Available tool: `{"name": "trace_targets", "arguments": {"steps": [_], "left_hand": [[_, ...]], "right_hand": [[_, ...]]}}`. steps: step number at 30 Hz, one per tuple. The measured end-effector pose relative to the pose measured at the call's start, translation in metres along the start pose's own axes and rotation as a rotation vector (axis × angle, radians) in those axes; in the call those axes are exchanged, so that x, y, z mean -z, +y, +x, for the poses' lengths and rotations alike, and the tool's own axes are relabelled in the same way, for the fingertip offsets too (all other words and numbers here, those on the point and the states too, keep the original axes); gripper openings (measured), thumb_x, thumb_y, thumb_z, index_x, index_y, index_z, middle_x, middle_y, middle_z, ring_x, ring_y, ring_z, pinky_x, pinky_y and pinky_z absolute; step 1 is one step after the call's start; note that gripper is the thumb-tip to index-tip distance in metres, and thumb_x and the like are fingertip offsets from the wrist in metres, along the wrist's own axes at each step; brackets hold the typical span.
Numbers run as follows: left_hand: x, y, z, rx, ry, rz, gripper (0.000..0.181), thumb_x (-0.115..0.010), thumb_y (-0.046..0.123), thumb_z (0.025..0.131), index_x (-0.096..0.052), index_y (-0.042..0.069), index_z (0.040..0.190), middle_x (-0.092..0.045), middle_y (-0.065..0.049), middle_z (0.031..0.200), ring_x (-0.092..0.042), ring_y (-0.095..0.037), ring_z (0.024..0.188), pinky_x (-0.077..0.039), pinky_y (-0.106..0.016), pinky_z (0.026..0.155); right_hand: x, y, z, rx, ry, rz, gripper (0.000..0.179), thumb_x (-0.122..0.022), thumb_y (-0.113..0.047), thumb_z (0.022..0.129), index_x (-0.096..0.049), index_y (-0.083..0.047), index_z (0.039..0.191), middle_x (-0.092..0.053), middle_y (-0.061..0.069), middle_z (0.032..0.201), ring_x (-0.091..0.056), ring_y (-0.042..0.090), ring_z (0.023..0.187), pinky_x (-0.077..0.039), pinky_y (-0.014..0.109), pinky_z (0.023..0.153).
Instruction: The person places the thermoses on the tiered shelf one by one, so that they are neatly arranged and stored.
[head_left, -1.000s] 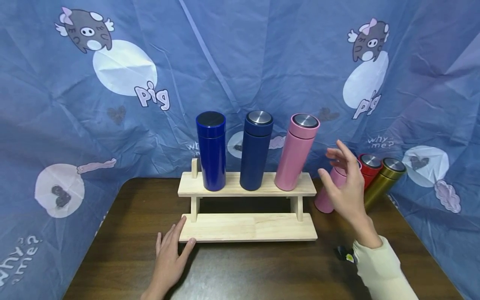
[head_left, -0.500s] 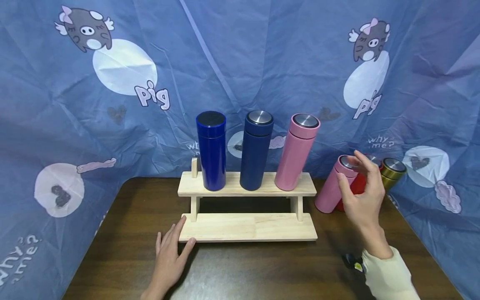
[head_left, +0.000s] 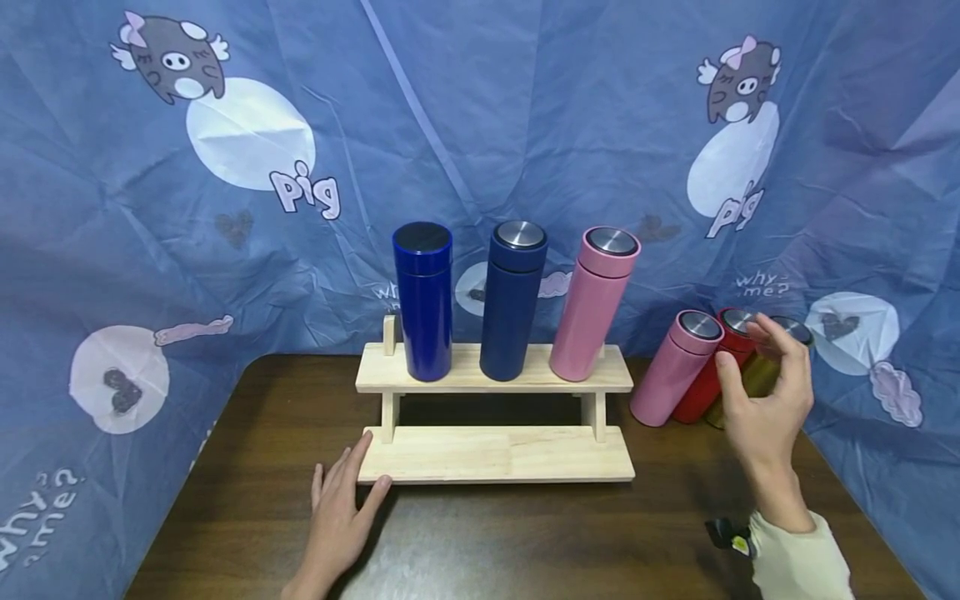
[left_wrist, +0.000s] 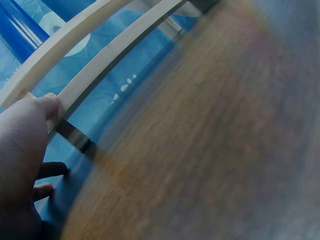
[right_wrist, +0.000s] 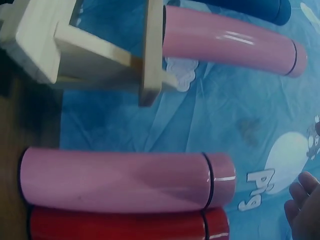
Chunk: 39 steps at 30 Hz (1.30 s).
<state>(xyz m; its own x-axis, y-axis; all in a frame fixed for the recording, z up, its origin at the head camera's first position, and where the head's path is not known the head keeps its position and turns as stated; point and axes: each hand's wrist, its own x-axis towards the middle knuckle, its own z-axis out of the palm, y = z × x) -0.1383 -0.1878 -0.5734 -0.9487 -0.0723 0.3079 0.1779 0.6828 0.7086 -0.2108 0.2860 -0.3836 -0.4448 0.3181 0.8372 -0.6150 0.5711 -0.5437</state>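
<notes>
My left hand [head_left: 339,512] rests against the left end of a two-tier wooden rack [head_left: 495,456]. Its fingers are extended, touching the lower board's corner; the thumb lies at the front edge. My right hand [head_left: 771,417], empty with fingers and thumb apart, hovers in front of a gold thermos bottle [head_left: 759,377], partly covering it. Left of that stand a red thermos bottle [head_left: 701,392] and a pink thermos bottle [head_left: 667,379], side by side. In the right wrist view, fingertips [right_wrist: 302,195] show at the right edge, apart from the pink bottle [right_wrist: 120,180].
The rack's upper tier holds a glossy blue bottle [head_left: 425,312], a navy bottle [head_left: 512,312] and another pink bottle [head_left: 590,317]. A blue printed cloth [head_left: 480,100] hangs behind the dark wooden table [head_left: 495,542]. A small black object [head_left: 722,533] is by the right wrist.
My right hand has moved rightward, from in front of the standing pink bottle past the red one to the gold one. The left hand and the bottles have stayed put.
</notes>
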Motion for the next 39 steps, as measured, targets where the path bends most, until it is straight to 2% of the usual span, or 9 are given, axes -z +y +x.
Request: {"name": "trace_targets", "arguments": {"steps": [6,13,15,17,22,25,29,33,39], "left_hand": [[0.0,-0.001,0.0,-0.003,-0.002,0.007,0.068,-0.068,0.035,0.11,-0.043,0.016,0.17,-0.05,-0.025,0.168,-0.045,-0.058,0.152,-0.011,-0.08,0.125],[0.001,-0.001,-0.001,-0.002,-0.008,0.005,0.069,-0.068,0.035,0.11,-0.042,0.016,0.171,-0.05,-0.025,0.168,-0.044,-0.059,0.152,-0.011,-0.081,0.125],[0.001,-0.001,-0.001,0.0,-0.011,0.003,0.068,-0.068,0.035,0.11,-0.042,0.016,0.171,-0.05,-0.025,0.168,-0.044,-0.059,0.152,-0.011,-0.081,0.125],[0.001,-0.001,-0.001,0.001,-0.009,0.002,0.068,-0.068,0.035,0.11,-0.042,0.016,0.171,-0.049,-0.025,0.168,-0.044,-0.059,0.152,-0.011,-0.08,0.126],[0.0,0.0,0.0,0.004,-0.006,-0.002,0.068,-0.068,0.035,0.11,-0.043,0.016,0.171,-0.05,-0.024,0.168,-0.044,-0.058,0.152,-0.01,-0.08,0.126],[0.0,0.0,0.001,0.011,-0.012,-0.002,0.068,-0.067,0.036,0.11,-0.042,0.016,0.171,-0.049,-0.025,0.169,-0.044,-0.057,0.153,-0.01,-0.08,0.126],[-0.001,0.0,0.001,0.016,-0.022,0.0,0.068,-0.067,0.036,0.111,-0.042,0.015,0.171,-0.048,-0.026,0.169,-0.043,-0.058,0.154,-0.01,-0.08,0.126],[-0.001,0.0,0.0,0.011,-0.01,-0.001,0.068,-0.068,0.034,0.11,-0.043,0.015,0.17,-0.049,-0.026,0.168,-0.044,-0.059,0.153,-0.01,-0.081,0.126],[-0.001,0.0,0.0,-0.005,-0.006,0.002,0.068,-0.068,0.033,0.11,-0.043,0.016,0.17,-0.049,-0.026,0.168,-0.045,-0.06,0.151,-0.01,-0.081,0.126]], "right_hand": [[0.009,0.013,-0.001,-0.031,0.013,-0.055,0.051,-0.077,-0.006,0.094,-0.069,0.005,0.143,-0.073,-0.005,0.129,-0.061,0.003,0.125,-0.044,0.022,0.108],[0.017,0.023,-0.001,-0.061,0.043,-0.11,0.052,-0.077,0.002,0.09,-0.07,0.003,0.141,-0.073,0.017,0.128,-0.059,-0.001,0.124,-0.044,0.021,0.107],[0.019,0.024,-0.001,-0.07,0.048,-0.122,0.052,-0.077,0.002,0.09,-0.07,0.002,0.141,-0.073,0.013,0.127,-0.058,-0.003,0.123,-0.043,0.02,0.106],[0.02,0.025,-0.001,-0.082,0.054,-0.138,0.052,-0.077,0.002,0.089,-0.07,0.003,0.141,-0.071,0.0,0.125,-0.056,-0.005,0.123,-0.042,0.02,0.105],[0.022,0.028,0.0,-0.136,0.07,-0.165,0.053,-0.075,-0.001,0.091,-0.068,0.006,0.143,-0.053,-0.023,0.127,-0.048,-0.007,0.125,-0.037,0.019,0.103],[0.024,0.037,0.0,-0.185,0.097,-0.168,0.052,-0.074,-0.003,0.092,-0.068,0.006,0.143,-0.05,-0.023,0.128,-0.045,-0.006,0.127,-0.036,0.021,0.105],[0.027,0.067,0.0,-0.227,0.121,-0.193,0.051,-0.076,-0.005,0.092,-0.07,0.001,0.143,-0.05,-0.022,0.131,-0.045,-0.005,0.129,-0.036,0.024,0.107],[0.032,0.096,-0.002,-0.231,0.097,-0.212,0.054,-0.079,-0.008,0.091,-0.07,-0.005,0.145,-0.05,-0.02,0.138,-0.045,-0.003,0.134,-0.035,0.024,0.107],[0.04,0.114,-0.002,-0.258,0.067,-0.218,0.056,-0.081,-0.01,0.092,-0.069,-0.009,0.148,-0.05,-0.009,0.151,-0.044,0.005,0.143,-0.035,0.024,0.11]]}}
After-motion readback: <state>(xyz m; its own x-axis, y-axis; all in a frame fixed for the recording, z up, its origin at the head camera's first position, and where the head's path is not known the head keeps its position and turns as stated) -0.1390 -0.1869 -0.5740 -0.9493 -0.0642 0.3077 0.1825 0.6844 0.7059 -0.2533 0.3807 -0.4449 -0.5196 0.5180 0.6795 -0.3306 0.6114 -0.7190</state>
